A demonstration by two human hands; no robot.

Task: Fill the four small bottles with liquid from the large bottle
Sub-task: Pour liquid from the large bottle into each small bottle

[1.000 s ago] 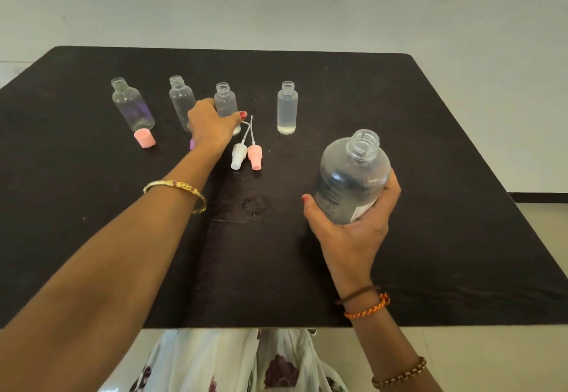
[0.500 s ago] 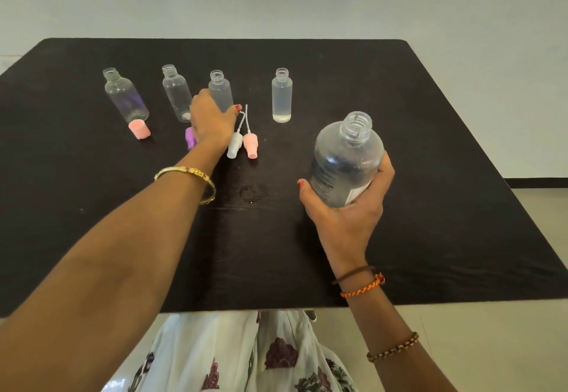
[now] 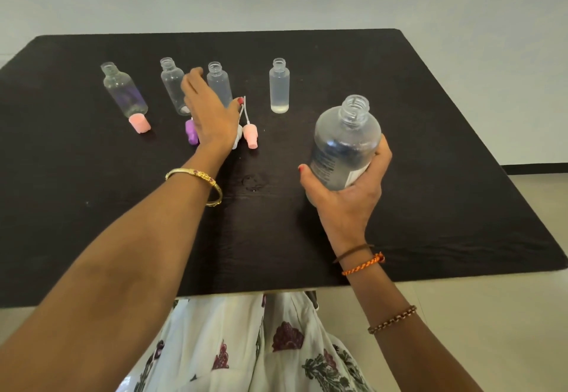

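Four uncapped small clear bottles stand in a row at the back of the black table: the first bottle, the second bottle, the third bottle and the fourth bottle, which has a little liquid at its bottom. My left hand is wrapped around the lower part of the third bottle, thumb on its right side, fingers between it and the second. My right hand holds the large clear bottle open and nearly upright, right of centre, just above the table.
Loose caps lie in front of the row: a pink cap, a purple cap, a white spray cap partly under my hand, and a pink spray cap. A small wet ring marks the table's middle.
My left hand's fingers have straightened upward beside the third bottle. The large bottle stays upright in my right hand. The view has shifted slightly.
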